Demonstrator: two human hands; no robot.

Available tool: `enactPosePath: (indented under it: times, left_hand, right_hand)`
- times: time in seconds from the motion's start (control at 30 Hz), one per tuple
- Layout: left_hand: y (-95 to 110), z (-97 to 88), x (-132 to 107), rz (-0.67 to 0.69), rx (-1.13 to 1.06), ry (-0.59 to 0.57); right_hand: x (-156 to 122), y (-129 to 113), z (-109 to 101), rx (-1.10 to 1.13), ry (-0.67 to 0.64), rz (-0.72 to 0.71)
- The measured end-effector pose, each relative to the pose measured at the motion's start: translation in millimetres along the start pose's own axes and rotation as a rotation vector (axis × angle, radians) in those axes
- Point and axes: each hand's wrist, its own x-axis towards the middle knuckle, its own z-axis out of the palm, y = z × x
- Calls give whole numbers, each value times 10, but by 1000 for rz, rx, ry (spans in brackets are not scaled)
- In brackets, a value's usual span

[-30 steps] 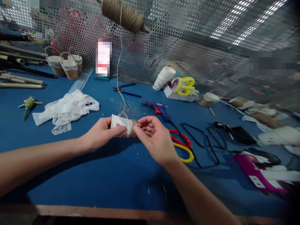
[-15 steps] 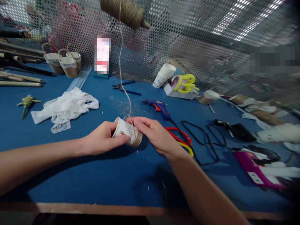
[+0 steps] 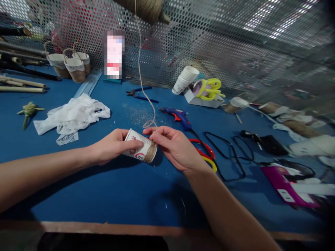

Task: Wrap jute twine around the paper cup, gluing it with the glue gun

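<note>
A white printed paper cup (image 3: 134, 146) lies tilted in my left hand (image 3: 112, 145), its mouth toward the left. My left thumb presses along the cup's side and the other fingers are mostly hidden behind it. Brown twine (image 3: 151, 153) is wound around the cup's base end. My right hand (image 3: 174, 148) pinches the twine close to the base, thumb against forefinger. From there the twine makes a small loose loop (image 3: 149, 123) and runs up to a large twine spool (image 3: 146, 8) hanging at the top.
Beyond my hands lie a blue glue gun (image 3: 179, 116), pliers (image 3: 142, 94) and white lace (image 3: 75, 116). Small twine-covered baskets (image 3: 75, 69) stand at back left, stacked paper cups (image 3: 185, 80) at back right. Red and yellow handles (image 3: 206, 151) and a black cord (image 3: 230, 150) lie right of my right hand.
The cup has turned, bringing a red round print into view. My right hand has drawn slightly right, away from the cup, and the twine now hangs slacker with a loop.
</note>
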Motion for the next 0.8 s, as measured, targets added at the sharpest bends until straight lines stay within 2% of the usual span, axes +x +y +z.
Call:
enactPosePath:
  times: [0.57,0.8]
  left_hand:
    - [-5,12,-18,-12,40,-10]
    - [-18,3,-26,10,40,-31]
  right_hand:
    - [-4,38,5,-267,63,-121]
    - [-1,44,28,-280,66,-118]
